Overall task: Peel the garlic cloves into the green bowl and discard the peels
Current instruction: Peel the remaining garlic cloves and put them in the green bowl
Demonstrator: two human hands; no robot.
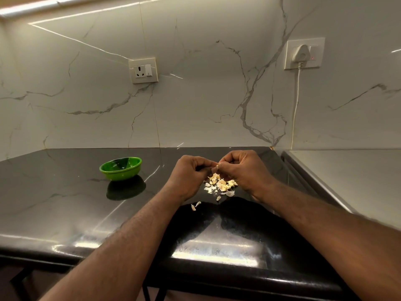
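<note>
My left hand (188, 173) and my right hand (243, 168) meet above the black counter, fingers curled, pinching a small garlic clove (217, 166) between their fingertips. Only the clove's pale tip shows. Directly below the hands lies a pile of garlic cloves and papery peels (220, 185). Two loose peel flakes (195, 205) lie nearer the front edge. The green bowl (120, 168) stands to the left of my hands, apart from them; I see no cloves inside it.
The glossy black counter (65, 203) meets a white marble wall at the back. A grey steel surface (347, 170) adjoins on the right. On the wall are a socket (143, 70) and a plugged-in white cable (297, 94).
</note>
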